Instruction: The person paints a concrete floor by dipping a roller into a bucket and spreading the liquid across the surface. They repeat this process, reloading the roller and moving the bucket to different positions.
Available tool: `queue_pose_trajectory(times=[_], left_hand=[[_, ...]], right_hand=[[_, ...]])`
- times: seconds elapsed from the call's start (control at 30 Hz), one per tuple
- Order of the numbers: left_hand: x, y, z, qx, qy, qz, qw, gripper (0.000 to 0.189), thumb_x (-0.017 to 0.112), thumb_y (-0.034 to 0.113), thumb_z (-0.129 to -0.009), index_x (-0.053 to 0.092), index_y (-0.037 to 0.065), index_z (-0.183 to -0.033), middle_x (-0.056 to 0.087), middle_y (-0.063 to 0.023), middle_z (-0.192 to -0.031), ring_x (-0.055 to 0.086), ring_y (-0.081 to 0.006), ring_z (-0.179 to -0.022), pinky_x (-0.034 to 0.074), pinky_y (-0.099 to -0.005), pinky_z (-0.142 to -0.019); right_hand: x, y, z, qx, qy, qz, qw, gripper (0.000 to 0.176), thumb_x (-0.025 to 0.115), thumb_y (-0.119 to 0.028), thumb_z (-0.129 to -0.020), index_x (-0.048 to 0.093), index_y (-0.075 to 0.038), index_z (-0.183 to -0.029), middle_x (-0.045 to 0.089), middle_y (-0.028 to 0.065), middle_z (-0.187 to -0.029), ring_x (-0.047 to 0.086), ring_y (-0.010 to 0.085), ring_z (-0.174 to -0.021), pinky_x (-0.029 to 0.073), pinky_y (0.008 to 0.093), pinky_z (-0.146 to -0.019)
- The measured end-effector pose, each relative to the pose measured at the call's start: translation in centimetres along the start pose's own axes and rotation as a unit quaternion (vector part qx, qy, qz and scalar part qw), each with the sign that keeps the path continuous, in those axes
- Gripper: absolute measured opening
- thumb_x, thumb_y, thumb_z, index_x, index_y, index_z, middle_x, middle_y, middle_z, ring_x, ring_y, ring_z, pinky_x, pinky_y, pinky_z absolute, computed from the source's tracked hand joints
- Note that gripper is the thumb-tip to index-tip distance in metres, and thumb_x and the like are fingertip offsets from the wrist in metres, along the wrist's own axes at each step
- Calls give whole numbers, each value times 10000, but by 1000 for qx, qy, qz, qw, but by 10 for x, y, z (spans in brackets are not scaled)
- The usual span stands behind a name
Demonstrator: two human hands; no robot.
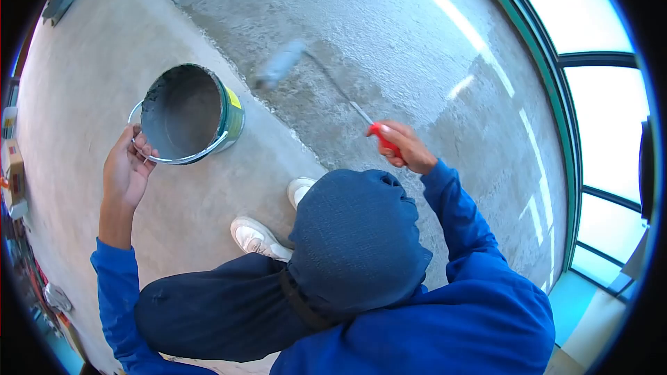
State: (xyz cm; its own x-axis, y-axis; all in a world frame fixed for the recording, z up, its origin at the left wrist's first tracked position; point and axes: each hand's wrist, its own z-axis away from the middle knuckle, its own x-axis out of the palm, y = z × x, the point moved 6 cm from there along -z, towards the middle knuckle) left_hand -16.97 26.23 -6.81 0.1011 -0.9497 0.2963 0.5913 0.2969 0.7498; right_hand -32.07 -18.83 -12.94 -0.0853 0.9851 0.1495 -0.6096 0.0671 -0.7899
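Observation:
My right hand (pixel 410 149) is wrapped round the red handle of a paint roller (pixel 281 63). Its bent metal rod reaches forward to the grey, slightly blurred roller head, which is over the floor at the border of the wet coating. My left hand (pixel 130 173) grips the wire handle at the near-left rim of a green bucket (pixel 235 121). The bucket's inside looks grey and smeared, and a yellow label shows on its outer wall. The wet grey coating (pixel 375 34) spreads over the floor beyond the roller.
Pale dry concrete (pixel 90 97) lies left of the coated strip. My white shoes (pixel 253 236) stand close to the strip's edge. A green-framed window (pixel 597 125) runs along the right side. Boxes (pixel 12 166) and other items line the far left, and a dark object (pixel 61 5) is at the upper left.

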Motion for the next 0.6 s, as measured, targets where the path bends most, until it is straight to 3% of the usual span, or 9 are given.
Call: queue_pose_trajectory(times=[0.23,0.43,0.6], left_hand=[[1,0,2,-7,8,0,1000,197,446,232,-989,509,50,-1031,449,15,-708,454,-91,-676,451,-261,-695],[6,1,4,-21,28,12,999,190,426,239,-997,503,65,-1007,427,12,-696,435,-97,-649,444,-260,-682],[21,0,0,-36,20,116,992,212,381,247,-1008,471,105,-880,347,19,-625,362,-88,-558,380,-251,-568]], right_hand=[[-119,79,88,99,231,70,965,321,528,-363,-950,604,-71,-1059,409,-36,-622,339,34,-430,257,205,-367],[-145,104,104,170,234,116,950,320,546,-362,-939,598,-70,-1060,479,-6,-631,406,48,-421,298,211,-364],[-115,83,32,148,154,91,973,322,536,-363,-944,567,-77,-1087,495,7,-622,429,63,-415,315,216,-361]])
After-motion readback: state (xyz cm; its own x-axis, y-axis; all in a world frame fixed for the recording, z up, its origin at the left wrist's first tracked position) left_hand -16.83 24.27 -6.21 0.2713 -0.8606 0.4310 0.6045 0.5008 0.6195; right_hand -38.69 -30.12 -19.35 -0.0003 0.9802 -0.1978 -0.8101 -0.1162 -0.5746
